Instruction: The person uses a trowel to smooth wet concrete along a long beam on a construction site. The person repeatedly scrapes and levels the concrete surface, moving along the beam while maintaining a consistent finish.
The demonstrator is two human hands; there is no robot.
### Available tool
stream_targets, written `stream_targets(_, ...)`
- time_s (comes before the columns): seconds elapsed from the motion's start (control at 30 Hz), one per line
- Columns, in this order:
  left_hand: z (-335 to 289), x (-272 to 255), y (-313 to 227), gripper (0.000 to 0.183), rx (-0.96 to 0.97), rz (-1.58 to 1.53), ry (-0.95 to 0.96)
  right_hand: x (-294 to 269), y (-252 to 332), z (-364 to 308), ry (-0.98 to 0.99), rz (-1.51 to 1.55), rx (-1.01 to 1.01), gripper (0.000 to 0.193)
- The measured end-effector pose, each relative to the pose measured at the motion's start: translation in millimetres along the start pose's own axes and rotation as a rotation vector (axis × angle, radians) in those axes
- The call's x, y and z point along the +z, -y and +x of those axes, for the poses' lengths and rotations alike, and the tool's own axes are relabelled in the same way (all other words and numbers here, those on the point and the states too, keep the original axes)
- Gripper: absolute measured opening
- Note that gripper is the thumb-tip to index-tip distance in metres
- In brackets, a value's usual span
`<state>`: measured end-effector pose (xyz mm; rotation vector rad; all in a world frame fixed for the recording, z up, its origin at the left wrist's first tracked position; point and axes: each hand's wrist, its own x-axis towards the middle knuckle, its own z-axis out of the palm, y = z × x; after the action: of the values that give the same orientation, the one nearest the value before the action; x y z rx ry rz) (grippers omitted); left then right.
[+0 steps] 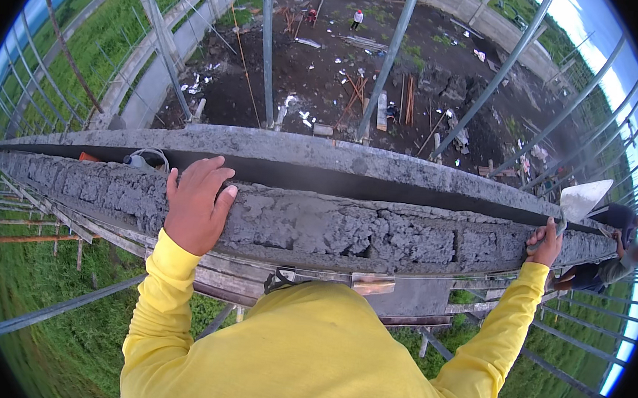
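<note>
My left hand [198,207] rests on the top of a grey block wall [303,220], its fingers spread toward the far edge and holding nothing. Rough mortar coats the blocks, with dark gaps around the middle. To the right, my right hand [545,244] is closed around the handle of a trowel [585,200]. The trowel's pale, mortar-smeared blade points up and away, above the wall. Most of the handle is hidden by my fingers.
Beyond the wall runs a concrete ledge [293,147], with a dark channel between. A bottle-like container [140,161] sits in the channel. Wooden scaffold planks [231,285] lie below me. Upright metal poles [395,56] stand beyond. Another person [615,253] is at the far right.
</note>
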<state>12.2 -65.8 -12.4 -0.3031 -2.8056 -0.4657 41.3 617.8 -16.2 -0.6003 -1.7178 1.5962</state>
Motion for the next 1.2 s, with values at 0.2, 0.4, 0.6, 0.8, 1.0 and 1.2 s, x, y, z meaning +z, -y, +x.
stream_targets(0.2, -3, 0, 5, 0.029, 0.041, -0.124, -0.078, 1, 1, 0, 0.007, -0.012, 0.001, 0.023)
stream_targets(0.4, -3, -2, 5, 0.017, 0.068, -0.101, -0.140, 2, 1, 0, -0.006, -0.036, 0.000, 0.022)
stream_targets(0.6, -3, -2, 4, 0.017, 0.039, -0.154, -0.140, 0, -1, 2, -0.007, -0.019, -0.001, 0.023)
stream_targets(0.8, -3, -8, 3, 0.013, 0.068, -0.174, -0.107, -2, -3, 3, 0.005, -0.002, -0.005, 0.022)
stream_targets(1.0, -2, -26, 11, 0.013, 0.218, -0.166, -0.020, -4, -4, 5, 0.006, 0.004, -0.015, 0.021)
stream_targets(1.2, 2, -29, 15, 0.014, 0.319, -0.149, -0.009, -2, -4, 6, 0.003, -0.010, -0.008, 0.021)
